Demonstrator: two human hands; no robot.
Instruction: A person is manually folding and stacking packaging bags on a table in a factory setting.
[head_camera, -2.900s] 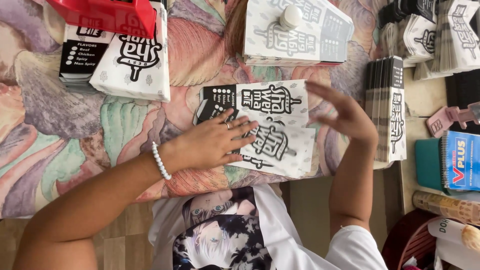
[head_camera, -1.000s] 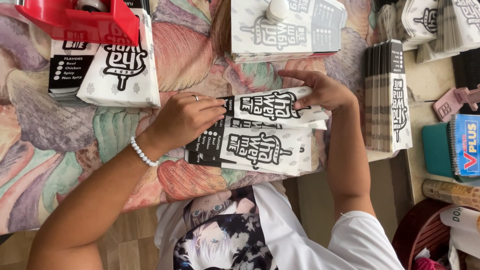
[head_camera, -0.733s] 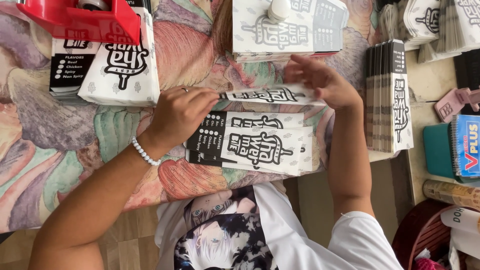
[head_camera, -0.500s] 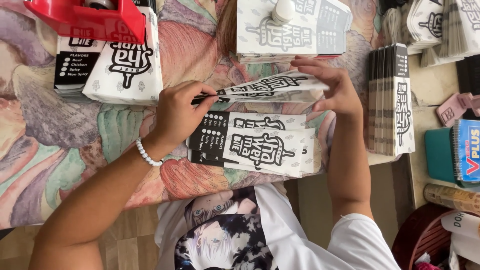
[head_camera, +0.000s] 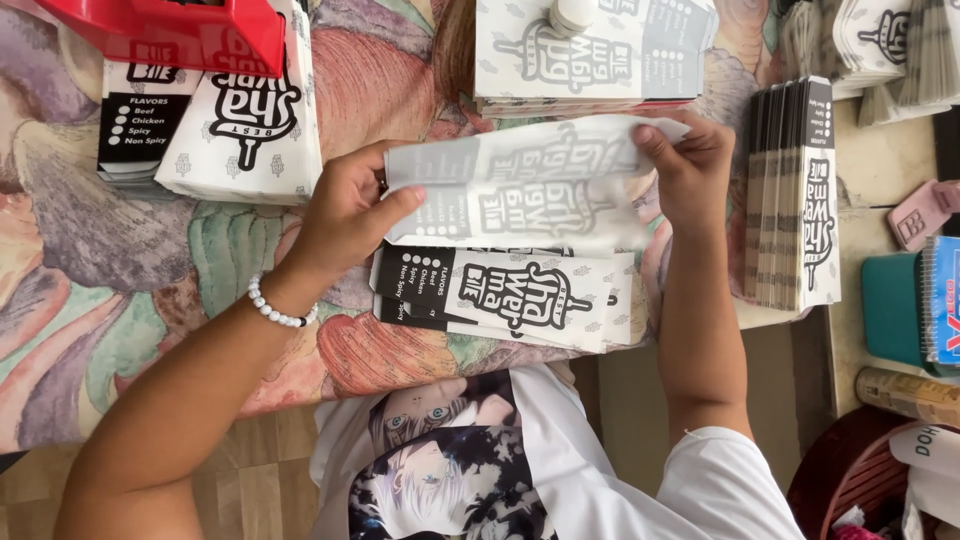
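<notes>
Both my hands hold one flat white printed food sleeve lifted above the table, blurred by motion. My left hand, with a white bead bracelet on the wrist, grips its left end. My right hand pinches its right end. Directly below the lifted sleeve lies a small stack of the same black-and-white flat sleeves on the colourful patterned tablecloth.
A red holder sits on two sleeve piles at the back left. Another pile with a white cap on top lies at the back centre. An upright row of sleeves stands right. Teal box and notebooks lie far right.
My hands picked the top sleeve off the stack and raised it away from the pile; earlier my left hand pressed flat on the stack.
</notes>
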